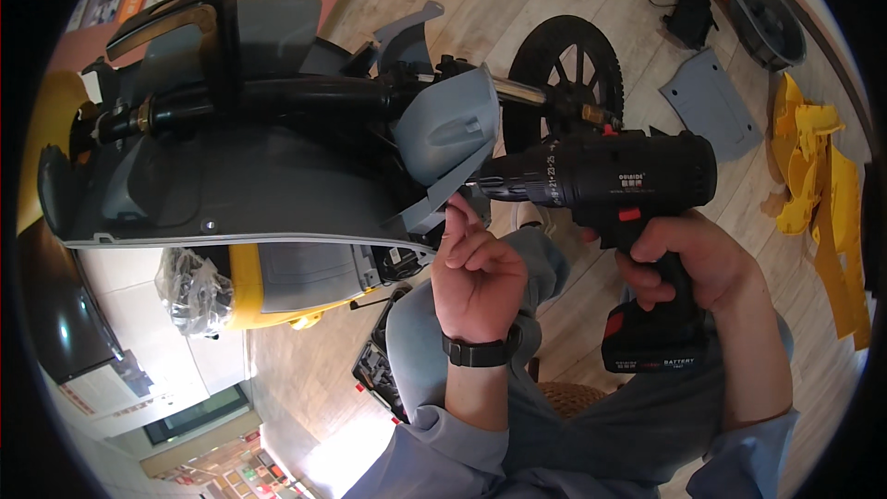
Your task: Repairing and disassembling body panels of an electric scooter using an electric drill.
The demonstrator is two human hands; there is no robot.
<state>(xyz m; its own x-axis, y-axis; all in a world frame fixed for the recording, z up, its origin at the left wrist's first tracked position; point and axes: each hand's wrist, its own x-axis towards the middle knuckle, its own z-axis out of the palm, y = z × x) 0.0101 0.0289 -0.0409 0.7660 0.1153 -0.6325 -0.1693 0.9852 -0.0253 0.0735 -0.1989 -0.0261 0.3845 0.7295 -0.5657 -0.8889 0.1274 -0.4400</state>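
Note:
My right hand (710, 263) is wrapped round the grip of a black cordless drill (601, 174) with red accents, held level and pointing left. Its chuck is up against the edge of a curved grey plastic panel (448, 129) on the front of a scooter. Beside the drill tip is my left hand (476, 277), palm up, with some fingers curled and the fingertips drawn together at the panel's lower edge. Whatever is pinched there is too small to make out. A large dark grey body shell (268, 185) extends left from this spot.
The scooter's black front wheel (565, 74) lies beyond the drill. Yellow body panels (818, 185), a loose grey panel (711, 102) and a grey bin (767, 23) are on the wood floor at right. An open toolbox (377, 365) sits left of my knee, near a yellow-and-grey scooter part (296, 282).

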